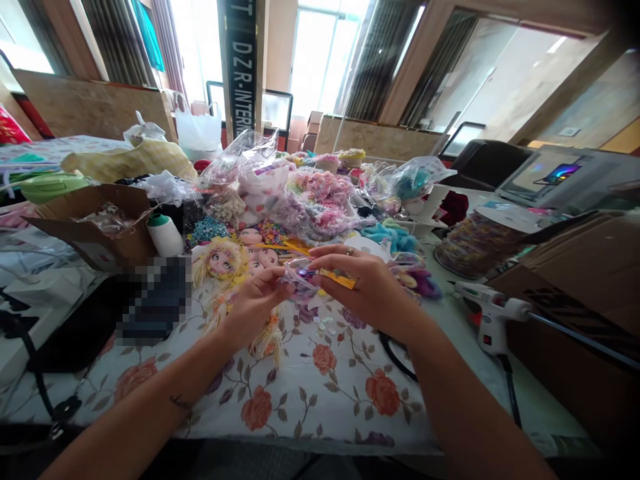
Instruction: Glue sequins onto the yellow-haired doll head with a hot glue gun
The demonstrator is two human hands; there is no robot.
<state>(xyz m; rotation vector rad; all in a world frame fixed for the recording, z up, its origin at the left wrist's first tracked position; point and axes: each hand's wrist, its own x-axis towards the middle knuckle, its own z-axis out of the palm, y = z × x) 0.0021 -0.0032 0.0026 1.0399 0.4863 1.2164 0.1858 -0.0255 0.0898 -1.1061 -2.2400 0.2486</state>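
Between my two hands is a small clear plastic bag [299,275] with something purple and shiny inside. My left hand [257,293] pinches the bag's left side between thumb and fingers. On its right side, my right hand [357,273], with a ring on one finger, grips the plastic too. Just beyond my left hand lie a doll head with yellow yarn hair [223,260] and several bare doll faces [267,257]. Small pale shiny pieces [326,325] rest on the floral tablecloth [295,400] below the bag. Yellow strips show behind my right hand.
A glue gun [493,317] stands at the right near a cardboard box [590,287] and a spool of fuzzy yarn [480,240]. Left are an open carton [100,227], a white thread cone [165,235] and cables. Bagged yarn [320,200] is heaped at the back.
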